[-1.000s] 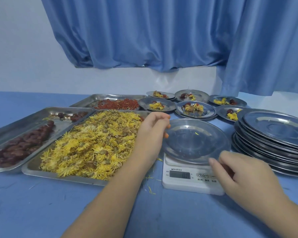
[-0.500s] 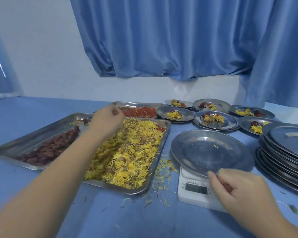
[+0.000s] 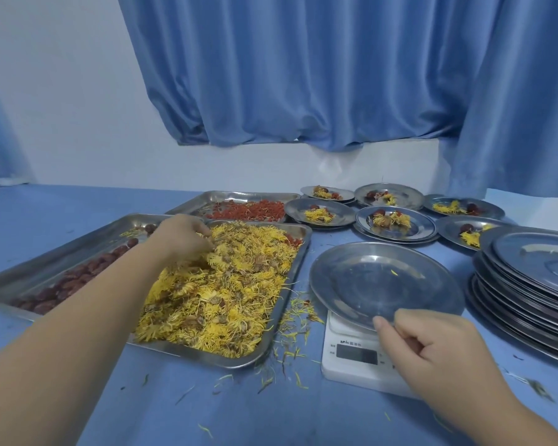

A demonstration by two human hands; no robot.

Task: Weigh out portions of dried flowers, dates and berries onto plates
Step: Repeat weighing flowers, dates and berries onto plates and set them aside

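A steel tray (image 3: 298, 252) holds a heap of yellow dried flowers (image 3: 226, 291). My left hand (image 3: 181, 236) is down in the far left part of that heap, fingers curled into the flowers. A steel plate (image 3: 380, 281) with one stray petal rests on a white digital scale (image 3: 355, 355). My right hand (image 3: 432, 346) pinches the plate's near rim, over the scale's right side. To the left a tray (image 3: 45, 268) carries dark red dates (image 3: 68, 281). Behind, another tray (image 3: 219, 197) holds red berries (image 3: 248, 210).
Several filled plates (image 3: 397, 220) with flowers, dates and berries sit at the back right. A stack of bare steel plates (image 3: 529, 284) stands at the right edge. Loose petals (image 3: 290, 352) litter the blue tabletop between flower tray and scale. A blue curtain hangs behind.
My left hand has moved from beside the scale plate leftwards and down into the flower heap. My right hand has stayed at the plate's near rim. The camera has turned left.
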